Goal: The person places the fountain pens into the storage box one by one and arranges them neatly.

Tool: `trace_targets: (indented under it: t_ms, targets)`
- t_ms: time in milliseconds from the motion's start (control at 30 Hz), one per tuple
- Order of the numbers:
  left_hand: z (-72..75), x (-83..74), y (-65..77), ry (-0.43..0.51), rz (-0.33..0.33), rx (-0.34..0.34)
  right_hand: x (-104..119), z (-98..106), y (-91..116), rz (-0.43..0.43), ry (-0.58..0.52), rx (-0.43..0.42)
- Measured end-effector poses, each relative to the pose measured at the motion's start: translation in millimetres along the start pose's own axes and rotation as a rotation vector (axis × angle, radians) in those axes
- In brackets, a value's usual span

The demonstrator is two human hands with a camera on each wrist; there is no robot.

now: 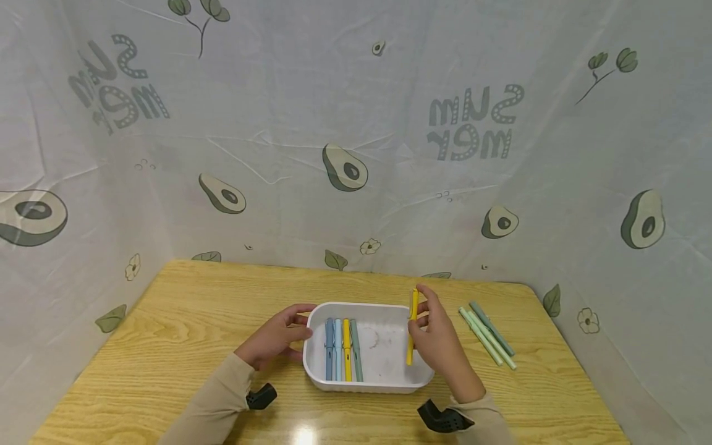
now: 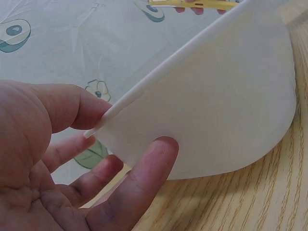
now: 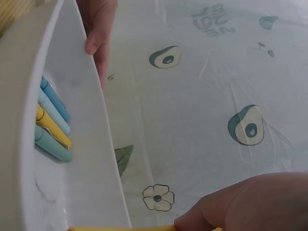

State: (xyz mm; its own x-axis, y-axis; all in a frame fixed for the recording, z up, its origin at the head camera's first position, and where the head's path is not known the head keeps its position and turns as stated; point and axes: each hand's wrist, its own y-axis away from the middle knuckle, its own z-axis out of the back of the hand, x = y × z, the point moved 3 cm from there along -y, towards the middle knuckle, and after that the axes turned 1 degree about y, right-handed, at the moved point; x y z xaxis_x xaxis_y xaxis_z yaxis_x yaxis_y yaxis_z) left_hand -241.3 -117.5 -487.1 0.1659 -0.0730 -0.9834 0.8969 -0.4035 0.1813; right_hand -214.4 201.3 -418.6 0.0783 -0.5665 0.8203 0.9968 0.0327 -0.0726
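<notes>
A white plastic tray (image 1: 384, 388) sits on the table, with a row of several capped pens on its left side. Among them are a dark blue pen (image 1: 329, 352), a light blue pen (image 1: 338, 352), a yellow pen (image 1: 347, 352) and a grey-green pen (image 1: 356, 352). At the tray's left end my left hand (image 1: 280, 337) holds the rim, thumb (image 2: 91, 108) on the edge and a fingertip against the outer wall. My right hand (image 1: 436, 334) pinches another yellow pen (image 1: 412, 327) above the tray's right end, roughly upright in the head view.
Right of the tray, two light green pens (image 1: 481, 337) and a dark green pen (image 1: 492, 329) lie slanted on the wooden table (image 1: 222, 290). A pale sheet printed with avocados (image 1: 345, 168) hangs behind the table and along both sides.
</notes>
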Motion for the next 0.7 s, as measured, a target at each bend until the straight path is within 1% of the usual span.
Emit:
trace_targets:
  t_ms: [267, 533, 700]
  targets:
    - [-0.1, 1.1, 1.0, 0.006, -0.004, 0.003, -4, -17, -1, 0.020, 0.032, 0.028]
    - [-0.2, -0.3, 0.3, 0.005, 0.000, 0.000, -2, -34, -4, 0.058, 0.114, 0.047]
    - [0.2, -0.2, 0.2, 0.005, 0.002, -0.003, 1, -47, -6, 0.079, 0.136, 0.082]
